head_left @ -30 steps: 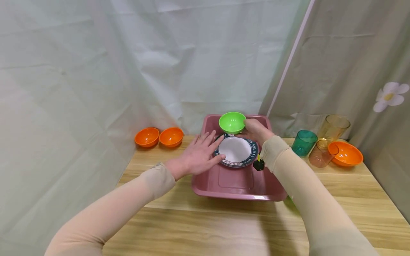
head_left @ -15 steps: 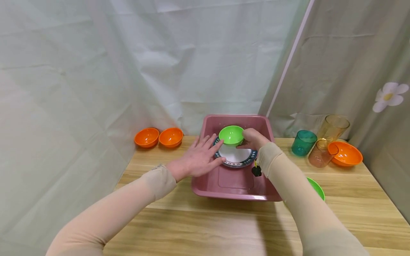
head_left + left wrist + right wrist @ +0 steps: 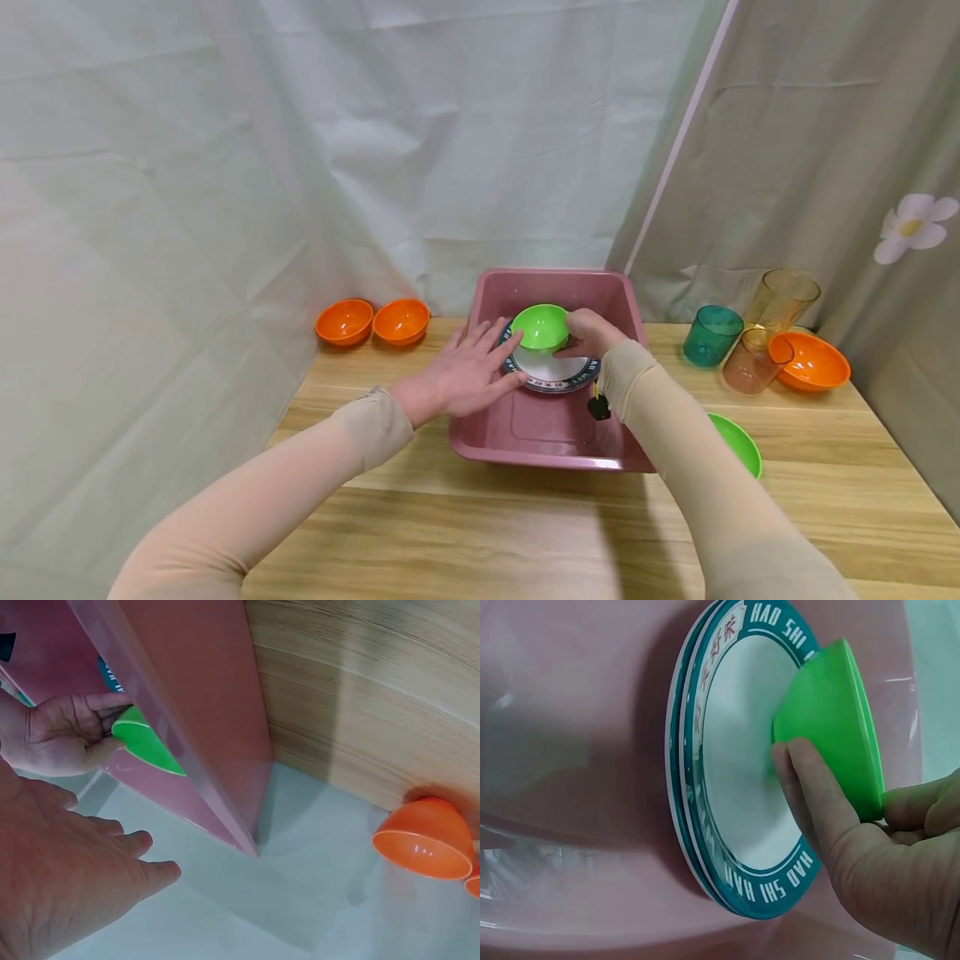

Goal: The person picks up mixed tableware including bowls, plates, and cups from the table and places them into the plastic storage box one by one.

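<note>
A light green bowl (image 3: 542, 327) is pinched at its right side between the thumb and fingers of my right hand (image 3: 591, 335). It sits low over the middle of two stacked white plates (image 3: 742, 757) with teal lettered rims; whether its base touches the upper plate I cannot tell. The plates lie inside a pink basin (image 3: 555, 460). My left hand (image 3: 465, 375) is spread with straight fingers over the basin's left rim, beside the plates, holding nothing. In the left wrist view, the basin wall (image 3: 187, 697) hides part of the green bowl.
Two orange bowls (image 3: 344, 322) stand left of the basin. To its right are a teal cup (image 3: 712, 336), a yellow cup (image 3: 783, 296), a brownish cup (image 3: 748, 363) and an orange bowl (image 3: 816, 362). A green dish (image 3: 738, 447) shows beside my right forearm. Curtains hang behind.
My right hand has brought the green bowl from the basin's far edge nearer to me, over the plates. The green dish beside the forearm shows more. My left hand has hardly moved.
</note>
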`<state>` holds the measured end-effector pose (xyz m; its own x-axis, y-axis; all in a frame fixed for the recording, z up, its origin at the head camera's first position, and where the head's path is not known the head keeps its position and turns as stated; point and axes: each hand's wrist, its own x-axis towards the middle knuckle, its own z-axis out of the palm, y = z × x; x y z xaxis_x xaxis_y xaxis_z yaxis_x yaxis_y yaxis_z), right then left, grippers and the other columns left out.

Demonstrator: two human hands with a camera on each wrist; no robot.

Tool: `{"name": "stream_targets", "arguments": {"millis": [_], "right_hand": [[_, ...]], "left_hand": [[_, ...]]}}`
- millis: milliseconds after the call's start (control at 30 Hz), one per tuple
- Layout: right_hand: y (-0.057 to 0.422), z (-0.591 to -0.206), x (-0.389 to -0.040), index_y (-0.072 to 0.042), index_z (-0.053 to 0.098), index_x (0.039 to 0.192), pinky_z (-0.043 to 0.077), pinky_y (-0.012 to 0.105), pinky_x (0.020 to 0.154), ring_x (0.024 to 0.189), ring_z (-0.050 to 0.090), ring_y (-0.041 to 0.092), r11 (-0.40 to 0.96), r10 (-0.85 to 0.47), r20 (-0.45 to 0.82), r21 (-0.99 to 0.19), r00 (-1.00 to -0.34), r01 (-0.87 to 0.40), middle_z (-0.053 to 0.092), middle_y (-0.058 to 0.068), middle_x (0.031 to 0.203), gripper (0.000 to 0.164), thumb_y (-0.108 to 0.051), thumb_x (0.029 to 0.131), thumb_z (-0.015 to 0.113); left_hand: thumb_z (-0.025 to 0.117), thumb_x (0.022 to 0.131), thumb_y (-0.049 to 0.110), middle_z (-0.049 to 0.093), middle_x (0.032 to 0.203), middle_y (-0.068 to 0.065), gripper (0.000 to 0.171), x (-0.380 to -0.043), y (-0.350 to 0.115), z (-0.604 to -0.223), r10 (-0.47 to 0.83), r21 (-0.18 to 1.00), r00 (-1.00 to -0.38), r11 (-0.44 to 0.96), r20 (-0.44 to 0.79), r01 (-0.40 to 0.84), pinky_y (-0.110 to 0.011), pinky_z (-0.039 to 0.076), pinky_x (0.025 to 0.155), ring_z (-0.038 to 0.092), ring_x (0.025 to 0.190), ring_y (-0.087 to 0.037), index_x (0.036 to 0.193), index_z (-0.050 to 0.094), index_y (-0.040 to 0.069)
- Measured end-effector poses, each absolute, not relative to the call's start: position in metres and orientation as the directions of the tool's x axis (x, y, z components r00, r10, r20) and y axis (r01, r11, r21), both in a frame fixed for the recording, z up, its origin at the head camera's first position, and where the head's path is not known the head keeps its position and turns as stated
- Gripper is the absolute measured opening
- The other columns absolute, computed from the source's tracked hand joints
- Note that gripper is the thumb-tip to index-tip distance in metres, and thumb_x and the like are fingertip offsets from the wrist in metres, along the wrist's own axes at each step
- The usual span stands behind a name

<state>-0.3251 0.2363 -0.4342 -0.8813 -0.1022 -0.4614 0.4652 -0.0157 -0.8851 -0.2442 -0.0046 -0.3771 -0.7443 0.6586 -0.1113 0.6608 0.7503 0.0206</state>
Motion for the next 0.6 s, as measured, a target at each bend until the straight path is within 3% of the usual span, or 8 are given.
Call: {"name": "stream_targets", "arguments": {"millis": [233,600], "right_hand": [[0.2393,-0.437,-0.3242,0.01,0.028,0.153,0.045,0.056,0.106,0.133,0.048,0.043,0.011,-0.111,-0.466,-0.884,-0.878,0.468,0.041,0.031,0.149,0.051,0.002,0.103,0.022],[0.2437,-0.4332,-0.3189,0.003,0.031,0.156,0.044,0.058,0.106,0.135,0.046,0.047,0.05,-0.132,-0.454,-0.891,-0.881,0.451,0.037,0.029,0.152,0.052,-0.028,0.113,0.033]], "left_hand": [[0.02,0.102,0.072,0.002,0.172,-0.009,0.081,-0.2427,-0.0026,-0.3764,0.666,0.017,-0.737,0.744,-0.114,0.669,-0.057,-0.001,0.123,0.007,0.156,-0.035,0.166,0.015,0.024],[0.021,0.102,0.071,0.0,0.171,-0.01,0.079,-0.2404,-0.0006,-0.3772,0.668,0.013,-0.732,0.74,-0.131,0.673,-0.057,-0.002,0.122,0.004,0.157,-0.034,0.166,0.012,0.026]]}}
